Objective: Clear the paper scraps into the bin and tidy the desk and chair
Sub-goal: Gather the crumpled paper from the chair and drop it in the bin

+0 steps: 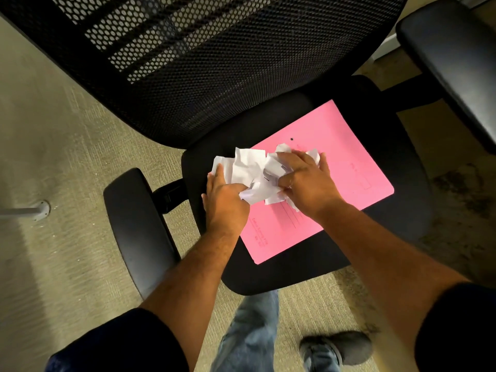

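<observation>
Head view, looking down on a black office chair (268, 267). On the seat, a pink folder (346, 167), lying flat and skewed, long axis running from near-left to far-right. On the folder's near-left part and spilling onto the bare seat beside it, a loose heap of white paper scraps (255, 170), crumpled and torn.

Left hand (225, 202) at the heap's left edge, fingers (218, 174) curled narrowly around the outer scraps, thumb side pressed into the pile. Right hand (306, 178) on the heap's right side, palm down over the paper, fingers (291, 157) bent and closed on several pieces. Scraps pinched between the two hands, both touching paper, neither clearly nearer; heap squarely between them, stretched left to right.

Likely step: gathering the pile into one bundle for lifting off the chair. Lift probably best made with both hands pressing inward, else small pieces apt to drop onto the carpet (67, 157). Folder underneath not gripped, likely to stay on the seat. No bin in view; no desk surface in view either.
</observation>
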### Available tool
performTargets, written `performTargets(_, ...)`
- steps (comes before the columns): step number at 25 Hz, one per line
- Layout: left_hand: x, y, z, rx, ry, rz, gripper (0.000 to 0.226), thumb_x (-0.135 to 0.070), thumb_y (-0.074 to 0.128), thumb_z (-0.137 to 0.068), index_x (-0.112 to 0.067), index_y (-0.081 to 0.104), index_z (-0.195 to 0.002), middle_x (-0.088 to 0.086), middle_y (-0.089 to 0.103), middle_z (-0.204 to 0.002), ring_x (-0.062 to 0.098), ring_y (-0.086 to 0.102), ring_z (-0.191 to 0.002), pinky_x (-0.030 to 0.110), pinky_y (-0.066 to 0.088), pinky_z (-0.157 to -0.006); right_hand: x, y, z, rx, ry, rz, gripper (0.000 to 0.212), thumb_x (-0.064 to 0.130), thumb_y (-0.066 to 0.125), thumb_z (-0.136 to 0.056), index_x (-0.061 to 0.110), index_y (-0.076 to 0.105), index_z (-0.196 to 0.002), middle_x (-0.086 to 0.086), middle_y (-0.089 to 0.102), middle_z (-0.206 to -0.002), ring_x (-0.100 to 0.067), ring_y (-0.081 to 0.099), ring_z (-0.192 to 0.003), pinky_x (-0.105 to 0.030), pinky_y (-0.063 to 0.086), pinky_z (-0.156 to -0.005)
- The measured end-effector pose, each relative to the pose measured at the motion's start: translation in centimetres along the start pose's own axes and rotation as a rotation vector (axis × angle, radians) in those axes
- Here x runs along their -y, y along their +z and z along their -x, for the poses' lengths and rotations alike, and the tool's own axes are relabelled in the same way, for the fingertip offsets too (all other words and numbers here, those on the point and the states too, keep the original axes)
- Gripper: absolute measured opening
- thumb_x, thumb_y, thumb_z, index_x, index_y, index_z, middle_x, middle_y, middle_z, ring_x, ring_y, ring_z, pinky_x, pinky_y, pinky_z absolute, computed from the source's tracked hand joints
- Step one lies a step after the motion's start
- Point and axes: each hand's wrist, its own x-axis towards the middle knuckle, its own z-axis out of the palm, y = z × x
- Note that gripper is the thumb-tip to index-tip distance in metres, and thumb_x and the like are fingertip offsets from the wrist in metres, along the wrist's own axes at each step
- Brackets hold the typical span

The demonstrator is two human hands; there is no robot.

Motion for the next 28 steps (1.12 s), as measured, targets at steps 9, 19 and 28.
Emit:
performTargets(9, 0.4, 0.3, 0.1, -0.176, 0.132, 0.052, 0.015, -0.008, 0.078, -0.091, -0.012, 0.082, -0.105, -0.004, 0.063, -0.138, 0.022, 0.052, -0.117, 0.031, 0.056, -0.083, -0.8, -0.5, 0.8, -0.08, 0.031, 0.01, 0.012, 0.014, 0.078, -0.093, 0.011, 0.082, -0.104, -0.011, 0.072, -0.104, -0.032, 0.065, -0.094, -0.034, 0.054, -0.075)
performTargets(19, 0.1, -0.2, 0.2, -0.299, 0.084, 0.318, 0.019, -0.008, 0.088, -0.082, -0.012, 0.075, -0.095, -0.011, 0.065, -0.089, 0.009, 0.066, -0.081, 0.009, 0.053, -0.066, -1.5, -1.7, 3.7, -0.256, 0.351, -0.658, 0.039, 0.011, 0.067, -0.102, 0.034, 0.048, -0.127, -0.005, 0.067, -0.135, -0.028, 0.07, -0.114, -0.044, 0.065, -0.091)
performTargets(28, -0.3, -1.0, 2.7, -0.111, 0.025, 0.682, 0.072, -0.002, 0.088, -0.08, -0.051, 0.052, -0.118, -0.02, 0.071, -0.107, -0.006, 0.071, -0.103, 0.018, 0.063, -0.069, -1.5, -1.8, 6.6, -0.276, 0.348, -0.793, 0.062, 0.006, 0.07, -0.098, 0.032, 0.042, -0.146, -0.002, 0.067, -0.132, -0.017, 0.068, -0.112, -0.038, 0.063, -0.095)
